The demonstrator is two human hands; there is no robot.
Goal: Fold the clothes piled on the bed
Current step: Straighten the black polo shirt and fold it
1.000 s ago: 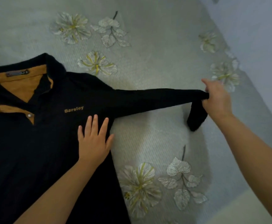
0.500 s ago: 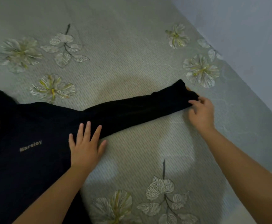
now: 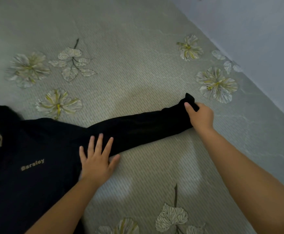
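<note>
One garment in view: shirt (image 3: 36, 157), dark, lying flat on the bed (image 3: 129, 68) toward its left side, collar at the left edge of view, chest lettering facing up.
Bed: grey cover with printed flowers; its right edge runs along the wall (image 3: 264, 39).
Sleeve (image 3: 141, 127): a second ago it was lifted off the cover with the cuff hanging; now it lies stretched out flat, pointing toward the bed's right edge.
Right hand (image 3: 200, 115): its grip holds the cuff (image 3: 189, 98), thumb on top, and has come down to the cover.
Left hand (image 3: 97, 159): flat, fingers spread, still pressing the shirt where sleeve meets body.
Meaning: the sleeve looks smoothed and laid out, so folding proper is just starting; bringing the sleeve across the body is probably next.
</note>
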